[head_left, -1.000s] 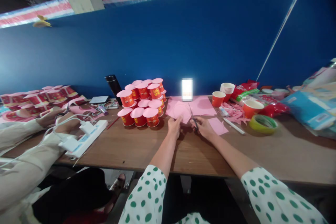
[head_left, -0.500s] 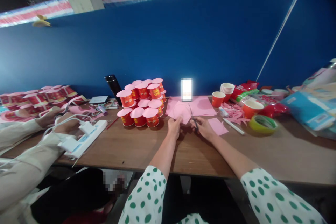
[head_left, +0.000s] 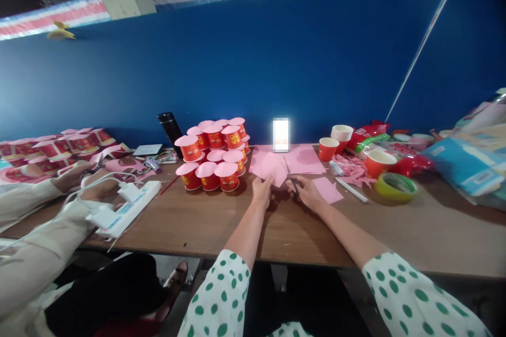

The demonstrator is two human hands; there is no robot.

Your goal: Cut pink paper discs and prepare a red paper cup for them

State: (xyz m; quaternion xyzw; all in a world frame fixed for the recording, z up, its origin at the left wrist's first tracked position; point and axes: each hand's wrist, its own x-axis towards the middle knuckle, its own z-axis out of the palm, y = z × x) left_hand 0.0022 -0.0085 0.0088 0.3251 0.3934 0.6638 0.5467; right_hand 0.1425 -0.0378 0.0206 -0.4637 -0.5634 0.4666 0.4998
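The left hand (head_left: 262, 192) holds a pink paper piece (head_left: 275, 167) in its fingers, by the pink sheets (head_left: 309, 159) on the table (head_left: 190, 226). The right hand (head_left: 307, 194) has its fingers around dark scissors (head_left: 295, 186) beside the piece

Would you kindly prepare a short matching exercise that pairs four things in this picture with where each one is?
Things
1. Dark-handled scissors
2. Piece of pink paper at the scissors' blades
3. Yellow-green, ring-shaped roll of tape
4. Black cylindrical bottle

Places
A. Beside the stacked red paper cups with pink paper tops
B. In the person's left hand
C. In front of an orange paper cup with a white inside
D. In the person's right hand

Right pairs: 1-D, 2-B, 3-C, 4-A
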